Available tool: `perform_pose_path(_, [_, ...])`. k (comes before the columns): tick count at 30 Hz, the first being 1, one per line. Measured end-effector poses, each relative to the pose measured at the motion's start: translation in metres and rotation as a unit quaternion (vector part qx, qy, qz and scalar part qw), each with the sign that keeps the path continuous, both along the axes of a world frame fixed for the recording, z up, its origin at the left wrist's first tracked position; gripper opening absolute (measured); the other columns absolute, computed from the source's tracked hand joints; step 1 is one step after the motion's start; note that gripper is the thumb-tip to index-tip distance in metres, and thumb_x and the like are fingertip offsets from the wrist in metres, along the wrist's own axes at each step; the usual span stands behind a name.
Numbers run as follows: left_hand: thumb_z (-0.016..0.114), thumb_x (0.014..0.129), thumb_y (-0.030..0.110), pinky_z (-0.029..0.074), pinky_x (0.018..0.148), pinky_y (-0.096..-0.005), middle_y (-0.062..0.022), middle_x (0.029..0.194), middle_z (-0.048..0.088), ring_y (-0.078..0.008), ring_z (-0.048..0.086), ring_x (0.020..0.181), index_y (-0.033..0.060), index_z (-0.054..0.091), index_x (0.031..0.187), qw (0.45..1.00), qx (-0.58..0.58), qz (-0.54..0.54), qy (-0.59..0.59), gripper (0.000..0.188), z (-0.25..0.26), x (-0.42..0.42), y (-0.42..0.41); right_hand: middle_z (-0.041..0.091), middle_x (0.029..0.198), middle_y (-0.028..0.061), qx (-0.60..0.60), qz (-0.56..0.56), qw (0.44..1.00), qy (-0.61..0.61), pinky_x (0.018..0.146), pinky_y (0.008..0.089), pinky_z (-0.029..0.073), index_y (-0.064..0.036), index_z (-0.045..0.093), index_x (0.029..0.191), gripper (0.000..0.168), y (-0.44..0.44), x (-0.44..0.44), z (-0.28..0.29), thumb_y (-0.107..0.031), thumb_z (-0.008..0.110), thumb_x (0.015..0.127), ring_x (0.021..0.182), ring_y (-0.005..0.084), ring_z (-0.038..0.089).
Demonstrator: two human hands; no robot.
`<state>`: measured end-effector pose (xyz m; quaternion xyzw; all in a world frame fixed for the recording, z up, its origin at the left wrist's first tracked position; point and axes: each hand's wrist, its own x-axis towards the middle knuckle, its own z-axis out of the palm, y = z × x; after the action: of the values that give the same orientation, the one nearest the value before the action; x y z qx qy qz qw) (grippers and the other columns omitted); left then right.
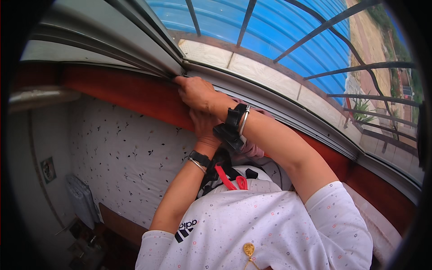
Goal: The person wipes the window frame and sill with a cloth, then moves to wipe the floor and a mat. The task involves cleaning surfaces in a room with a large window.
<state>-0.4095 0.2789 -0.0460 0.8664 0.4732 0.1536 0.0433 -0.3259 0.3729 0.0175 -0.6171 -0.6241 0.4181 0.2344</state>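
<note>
My right hand (195,91) is curled at the lower corner of the sliding window sash (168,62), an extended finger touching the frame where it meets the track. Whether anything is inside its curled fingers is hidden. Just below it, my left hand (204,125) is against the red-brown sill board (135,96), its fingers covered by the right hand. A dusty-pink cloth (254,150) shows beneath my right forearm, and part of it lies over the window track (290,116). I cannot tell whether either hand grips it. Both wrists wear black straps and silver bangles.
Beyond the track are a tiled outer ledge (249,65), dark metal window bars (246,23) and blue corrugated sheeting (303,44). A metal pipe (44,96) is at left above a leaf-patterned surface (135,152). A red strap (224,177) hangs at my chest.
</note>
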Motion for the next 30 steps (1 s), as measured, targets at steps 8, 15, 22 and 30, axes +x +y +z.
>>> perform_pose_path(8, [0.063, 0.078, 0.054, 0.032, 0.1, -0.0595, -0.0198, 0.131, 0.051, -0.0433, 0.042, 0.125, 0.0079, 0.051, 0.135, 0.999, 0.01, -0.003, -0.034, 0.074, -0.001, -0.003, -0.004, 0.069, 0.111, 0.021, -0.054, 0.041, 0.993, -0.101, 0.088, 0.0454, 0.052, -0.008, 0.065, 0.118, 0.035, 0.012, -0.003, 0.014, -0.012, 0.053, 0.086, 0.108, 0.0397, 0.064])
perform_pose_path(15, [0.059, 0.086, 0.044, 0.033, 0.099, -0.0569, -0.0144, 0.127, 0.053, -0.0403, 0.044, 0.121, 0.0061, 0.059, 0.12, 0.999, 0.045, 0.011, -0.013, 0.051, -0.005, 0.003, 0.003, 0.068, 0.112, 0.0214, -0.029, -0.031, 0.999, -0.032, 0.091, 0.0447, 0.051, -0.009, 0.065, 0.119, 0.036, -0.008, 0.017, 0.019, -0.011, 0.051, 0.085, 0.111, 0.0399, 0.062])
perform_pose_path(22, [0.059, 0.085, 0.044, 0.034, 0.099, -0.0569, -0.0162, 0.128, 0.053, -0.0405, 0.045, 0.121, 0.008, 0.053, 0.13, 0.998, 0.004, 0.008, -0.064, 0.058, 0.004, 0.0, -0.002, 0.068, 0.113, 0.0209, -0.062, 0.024, 0.994, -0.086, 0.091, 0.0451, 0.051, -0.009, 0.065, 0.114, 0.031, 0.008, -0.005, 0.016, -0.012, 0.051, 0.087, 0.111, 0.0403, 0.062])
perform_pose_path(30, [0.062, 0.084, 0.022, 0.036, 0.102, -0.0527, -0.0196, 0.115, 0.054, -0.0402, 0.047, 0.116, 0.0, 0.057, 0.117, 0.998, 0.025, 0.012, -0.063, 0.04, 0.016, 0.006, 0.002, 0.068, 0.109, 0.0228, -0.029, 0.018, 0.995, -0.093, 0.092, 0.0466, 0.051, -0.008, 0.064, 0.123, 0.036, -0.006, 0.024, 0.021, -0.019, 0.054, 0.091, 0.107, 0.0411, 0.062])
